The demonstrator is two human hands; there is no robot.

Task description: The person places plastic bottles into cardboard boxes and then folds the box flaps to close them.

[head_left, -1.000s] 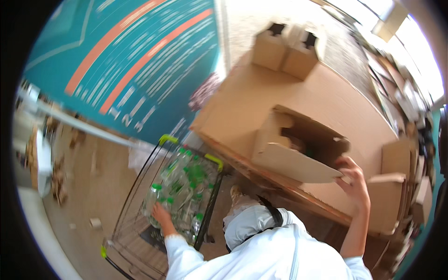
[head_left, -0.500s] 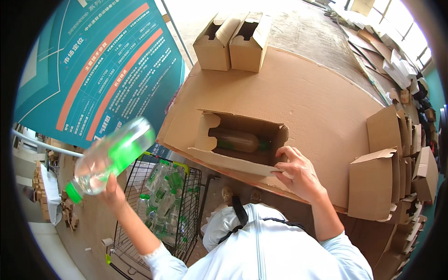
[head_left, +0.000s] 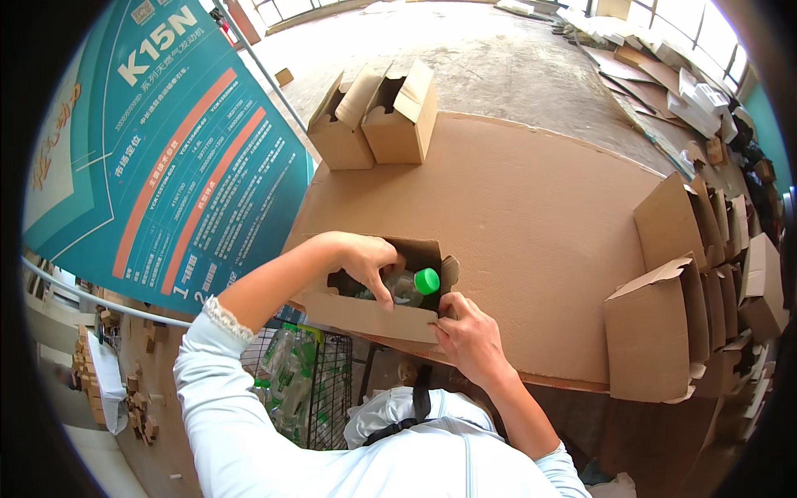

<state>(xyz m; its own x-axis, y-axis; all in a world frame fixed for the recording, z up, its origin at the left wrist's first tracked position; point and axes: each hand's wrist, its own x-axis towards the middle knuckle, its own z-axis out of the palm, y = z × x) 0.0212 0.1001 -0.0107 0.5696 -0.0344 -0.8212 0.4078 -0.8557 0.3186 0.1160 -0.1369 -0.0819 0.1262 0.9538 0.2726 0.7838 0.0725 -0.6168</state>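
Observation:
A clear plastic bottle [head_left: 404,288] with a green cap lies tilted in the mouth of an open cardboard box [head_left: 374,321], its cap end toward the box's right end. My left hand [head_left: 365,264] reaches over the box from the left, its fingers bent round the bottle's body. Most of that body is hidden by the hand and the box walls. At the near right corner of the box, my right hand [head_left: 466,330] pinches the cardboard edge between thumb and fingers.
Two open cardboard boxes [head_left: 398,129] stand at the table's far left corner, and several more boxes [head_left: 647,319] crowd its right side. Below the cardboard-covered table [head_left: 531,249], a wire cart [head_left: 332,382] holds several green-capped bottles. A teal banner [head_left: 191,166] rises at the left.
My left hand has carried the bottle from above the cart to the right and into the box. The right hand still grips the box corner. The whole view has shifted.

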